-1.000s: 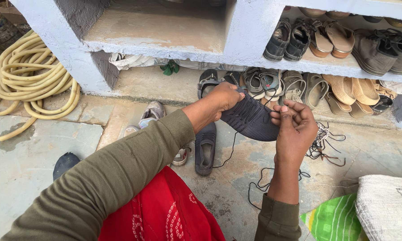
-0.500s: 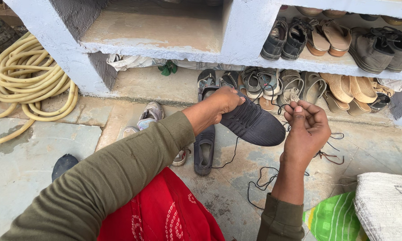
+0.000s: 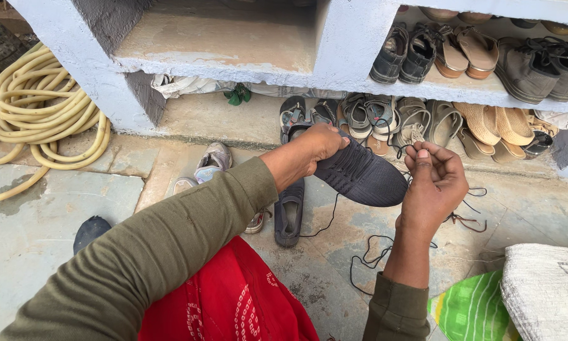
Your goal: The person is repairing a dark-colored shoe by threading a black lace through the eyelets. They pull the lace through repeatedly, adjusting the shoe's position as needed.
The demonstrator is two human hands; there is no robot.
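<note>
The dark knit sneaker (image 3: 363,179) is held in the air above the stone floor (image 3: 57,215), in front of the lower shelf (image 3: 233,117) of the shoe rack. The left hand (image 3: 309,151) closes its grip around the heel end of the sneaker, fingers wrapped over the collar. The right hand (image 3: 434,183) sits just beside the toe end, its grip pinching the black shoelace (image 3: 360,256) between thumb and fingertips; the lace runs from the sneaker past the hand and trails in loose loops on the floor.

Risks, judged from this position:

- Lace slip. The pinch is narrow and the lace is thin; a sideways pull may draw the end out of the fingers.
- Snagging. The loops lie near a second lace (image 3: 464,218) on the floor. A pull may tangle the two or drag grit along.
- Loss of the sneaker. One hand supports it at one end only; a hard tug on the lace may twist it out of that hand onto the matching sneaker (image 3: 289,215) lying directly below.
- Uneven lacing. The eyelets are hidden under the left hand, so their state cannot be told.

The sandals (image 3: 416,117) on the lower shelf and the coiled hose (image 3: 35,110) stand well apart from the work
</note>
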